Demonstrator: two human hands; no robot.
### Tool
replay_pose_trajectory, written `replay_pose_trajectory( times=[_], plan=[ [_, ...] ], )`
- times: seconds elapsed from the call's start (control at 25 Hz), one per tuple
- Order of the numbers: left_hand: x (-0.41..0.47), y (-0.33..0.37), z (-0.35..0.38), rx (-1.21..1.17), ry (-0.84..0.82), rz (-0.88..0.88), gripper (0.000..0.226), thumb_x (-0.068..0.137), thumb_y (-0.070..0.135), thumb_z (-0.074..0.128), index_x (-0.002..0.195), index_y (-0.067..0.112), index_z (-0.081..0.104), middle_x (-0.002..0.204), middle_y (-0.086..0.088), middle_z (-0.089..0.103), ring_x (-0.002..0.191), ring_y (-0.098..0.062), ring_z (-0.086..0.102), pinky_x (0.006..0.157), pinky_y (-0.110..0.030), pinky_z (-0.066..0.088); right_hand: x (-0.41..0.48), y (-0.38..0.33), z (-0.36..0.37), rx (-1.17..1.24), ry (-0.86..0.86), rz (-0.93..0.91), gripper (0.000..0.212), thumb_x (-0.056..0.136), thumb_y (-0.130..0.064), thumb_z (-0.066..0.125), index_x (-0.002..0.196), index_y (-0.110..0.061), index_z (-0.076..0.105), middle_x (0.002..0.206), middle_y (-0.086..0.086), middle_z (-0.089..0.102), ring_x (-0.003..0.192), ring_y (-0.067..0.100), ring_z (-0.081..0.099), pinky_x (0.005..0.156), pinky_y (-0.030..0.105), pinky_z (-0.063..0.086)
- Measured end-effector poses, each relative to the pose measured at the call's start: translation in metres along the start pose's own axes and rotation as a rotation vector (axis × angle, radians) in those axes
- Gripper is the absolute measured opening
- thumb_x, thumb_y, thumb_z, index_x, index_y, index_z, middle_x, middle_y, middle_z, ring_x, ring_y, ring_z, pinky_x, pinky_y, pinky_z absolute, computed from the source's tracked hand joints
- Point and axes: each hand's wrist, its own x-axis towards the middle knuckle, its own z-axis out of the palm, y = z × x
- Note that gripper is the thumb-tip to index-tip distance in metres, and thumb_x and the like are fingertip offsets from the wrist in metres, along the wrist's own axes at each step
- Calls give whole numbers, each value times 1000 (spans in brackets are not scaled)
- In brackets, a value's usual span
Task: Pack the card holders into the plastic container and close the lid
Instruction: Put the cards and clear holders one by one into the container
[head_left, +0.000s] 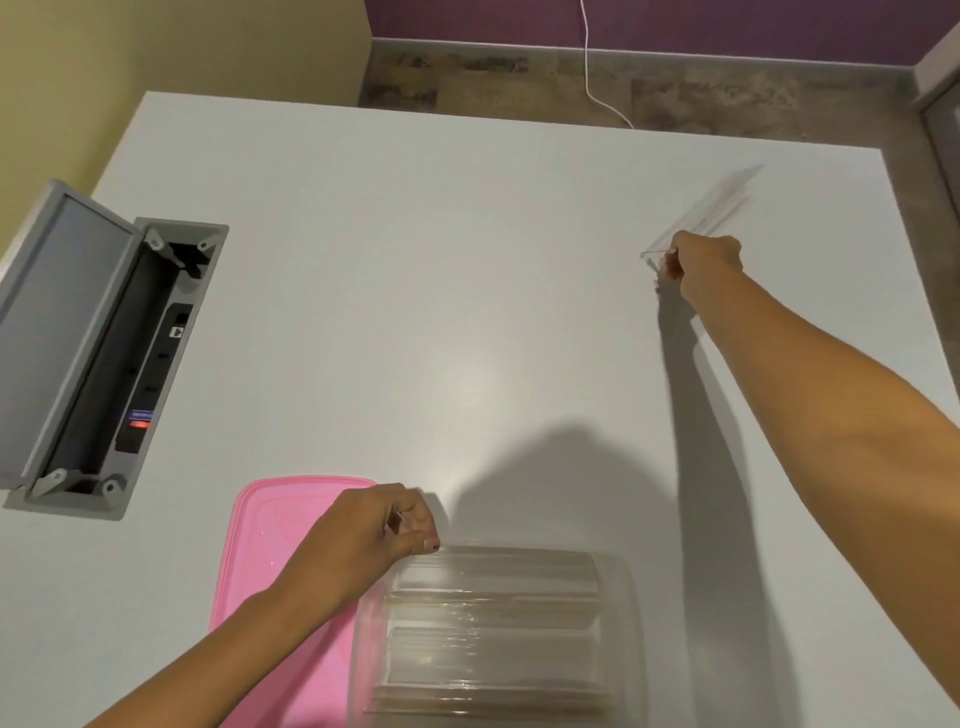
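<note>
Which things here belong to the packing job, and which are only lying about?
Job:
- container, clear, with card holders inside
- pink lid, flat on the table beside the container
- loose holder, gripped by the right hand
- left hand, at the container's far left corner

Lying about:
- socket box in the table, flap open
- white cable on the floor

A white counter (415, 270) carries a clear plastic container (623, 597) at its near edge, with a pink lid (270, 545) laid flat just beside it. A clear card holder (701, 213) is seen well apart, far right. A grey socket box (156, 374) is recessed at left, its flap raised.
</note>
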Motion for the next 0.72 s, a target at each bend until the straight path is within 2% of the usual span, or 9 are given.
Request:
replay_pose_trajectory(
  times=[0.12,0.2,0.28,0.4,0.56,0.72],
  plan=[
    [-1,1,1,24,16,16,13,74,27,77,70,33,66,75,15,69,73,-5,61,77,-35,53,-13,9,-9,12,-39,-20,8,82,-4,58,87,-6,52,87,10,62,47,11,52,41,19,45],
    [-2,1,2,44,32,29,11,76,28,75,70,31,66,76,15,69,75,-5,62,78,-36,53,-28,16,-16,92,-129,-7,7,82,2,59,88,0,61,79,12,62,49,13,51,55,19,49],
    [-6,3,3,50,39,59,11,79,29,72,71,35,67,80,22,69,75,-1,62,76,-31,52,-48,25,-25,132,-215,3,21,81,4,60,101,10,65,68,10,58,53,14,50,68,23,48],
    [-12,11,6,18,59,120,17,81,29,70,70,42,66,85,32,66,79,5,60,70,-18,46,-89,45,-40,199,-317,13,18,85,2,60,101,6,66,68,7,59,55,12,51,66,23,47],
    [-16,30,4,-97,148,189,11,84,25,68,80,35,69,86,22,71,77,3,63,70,-13,47,-143,77,-63,233,-474,27,20,92,5,47,104,0,62,78,6,58,62,11,50,59,20,46],
    [-24,44,-12,-179,271,256,14,87,18,65,87,30,72,90,21,72,78,1,66,67,0,42,-190,103,-95,55,-749,-32,20,97,2,42,96,-1,62,79,6,56,67,13,53,63,20,50]
  ],
)
